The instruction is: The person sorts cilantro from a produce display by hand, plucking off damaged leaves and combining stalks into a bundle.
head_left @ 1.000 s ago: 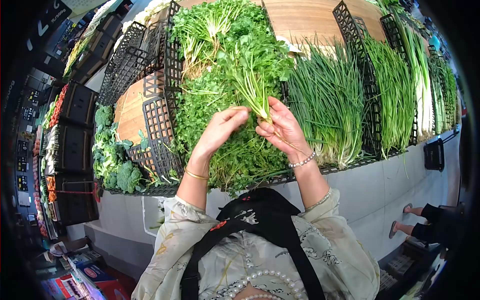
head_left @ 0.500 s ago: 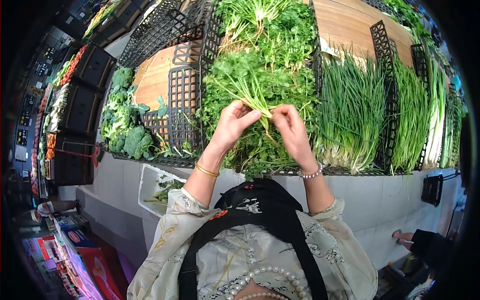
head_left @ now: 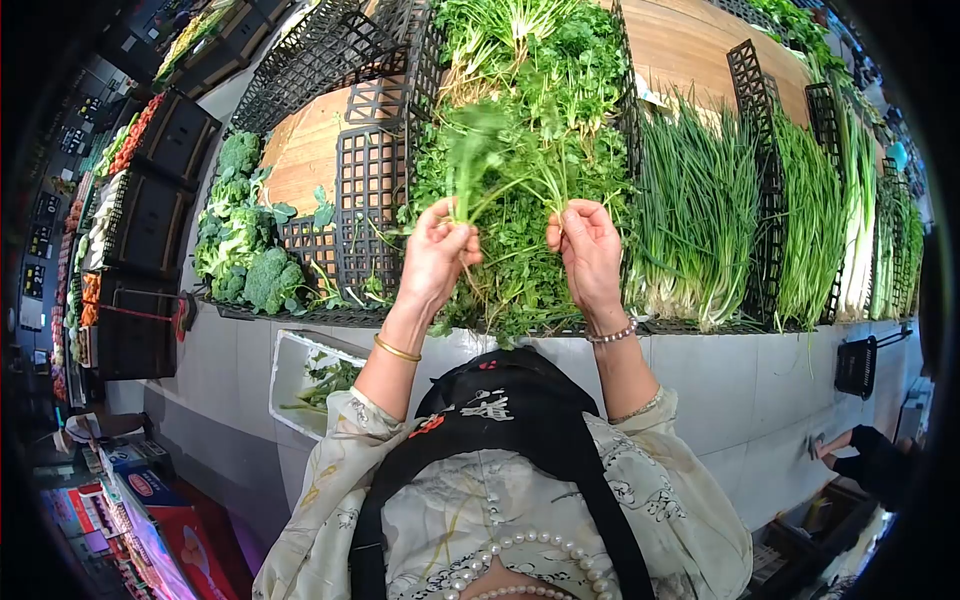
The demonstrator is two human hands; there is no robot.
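My left hand (head_left: 437, 250) pinches a small bunch of coriander (head_left: 476, 155) by its stems, and the leafy tops are blurred. To its right, my right hand (head_left: 588, 250) is closed on a thinner coriander sprig (head_left: 556, 180), thumb against the fingers. Some stems cross the gap between the two bunches. Both hands are above a bed of loose coriander (head_left: 515, 275) lying in the middle of the display. Paler-stemmed greens (head_left: 500, 40) lie farther back.
Black plastic lattice dividers (head_left: 424, 80) separate the produce. Broccoli (head_left: 272, 275) sits left; spring onions (head_left: 700, 220) stand right. Below the display's front edge, a white foam box (head_left: 283, 375) holds greens on the floor. A black basket (head_left: 856, 367) and another person's leg (head_left: 835, 443) are at right.
My hands have moved apart from their shared hold on one bunch. The coriander is now split, with the larger part in my left hand and a thinner sprig in my right.
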